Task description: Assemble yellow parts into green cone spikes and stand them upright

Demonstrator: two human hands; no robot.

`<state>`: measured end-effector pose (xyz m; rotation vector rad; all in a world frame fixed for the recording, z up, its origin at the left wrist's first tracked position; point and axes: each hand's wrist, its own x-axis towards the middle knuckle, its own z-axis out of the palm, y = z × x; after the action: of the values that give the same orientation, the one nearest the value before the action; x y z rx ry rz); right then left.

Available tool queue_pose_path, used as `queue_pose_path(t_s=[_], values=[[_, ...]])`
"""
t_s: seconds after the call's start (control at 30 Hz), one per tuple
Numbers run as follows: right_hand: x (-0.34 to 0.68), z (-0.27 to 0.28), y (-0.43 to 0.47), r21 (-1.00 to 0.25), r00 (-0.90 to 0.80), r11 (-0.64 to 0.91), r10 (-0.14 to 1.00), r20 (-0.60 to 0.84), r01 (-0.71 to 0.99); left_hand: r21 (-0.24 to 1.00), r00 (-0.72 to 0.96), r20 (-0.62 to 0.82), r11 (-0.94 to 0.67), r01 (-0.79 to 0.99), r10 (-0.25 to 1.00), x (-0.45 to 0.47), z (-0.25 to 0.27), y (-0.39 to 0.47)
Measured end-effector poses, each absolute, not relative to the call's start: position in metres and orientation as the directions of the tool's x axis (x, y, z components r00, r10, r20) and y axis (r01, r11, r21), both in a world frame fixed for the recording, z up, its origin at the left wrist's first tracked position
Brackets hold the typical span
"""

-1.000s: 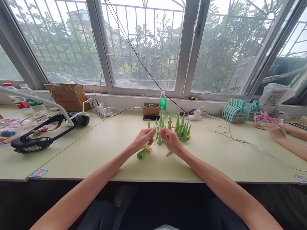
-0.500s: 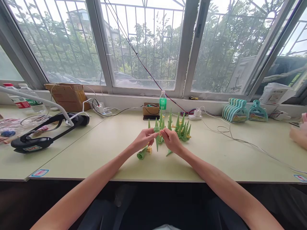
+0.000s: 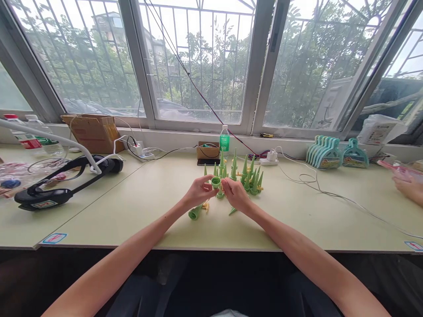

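Note:
My left hand (image 3: 199, 192) pinches a green plant watering spike (image 3: 216, 182) between thumb and fingers, its open round end facing me. My right hand (image 3: 235, 193) is closed against the side of that spike, its fingertips on a small yellow valve (image 3: 222, 187) that they mostly cover. Below my left hand, another green spike (image 3: 194, 214) lies on its side with a yellow valve piece (image 3: 206, 207) by it. Beyond my hands several green spikes (image 3: 254, 182) stand point up, some with yellow valves. A spike tip (image 3: 233, 211) shows under my right hand.
A green-labelled bottle (image 3: 224, 141) stands behind the spikes, beside a small brown box (image 3: 207, 152). A black headset (image 3: 66, 182) lies left. White cables (image 3: 317, 187) cross the table at right, near teal hangers (image 3: 325, 154). Another person's hand (image 3: 408, 187) is at the right edge.
The held spike has tipped from pointing down to showing its open end toward me. At the far right, the other person's hand has moved inward with a pink item.

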<state>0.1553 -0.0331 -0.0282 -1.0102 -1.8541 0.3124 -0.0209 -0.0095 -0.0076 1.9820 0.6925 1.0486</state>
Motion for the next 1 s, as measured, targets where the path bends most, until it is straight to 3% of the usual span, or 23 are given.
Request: queue_pose_path(t_s=[0.47,0.83,1.0], values=[[0.153,-0.03,-0.034,-0.66,-0.208,0.619,0.777,0.594,0.426,0.818,0.414,0.47,-0.561,0.127,0.779,-0.02,-0.004,-0.009],[0.153,-0.027,-0.037,-0.644,-0.172,0.641,0.751,0.637,0.417,0.907,0.255,0.397,-0.419,0.036,0.882,-0.019,0.003,-0.011],[0.154,-0.025,-0.038,-0.613,-0.194,0.663,0.731,0.654,0.43,0.93,0.374,0.297,-0.354,0.093,0.879,-0.021,0.003,-0.01]])
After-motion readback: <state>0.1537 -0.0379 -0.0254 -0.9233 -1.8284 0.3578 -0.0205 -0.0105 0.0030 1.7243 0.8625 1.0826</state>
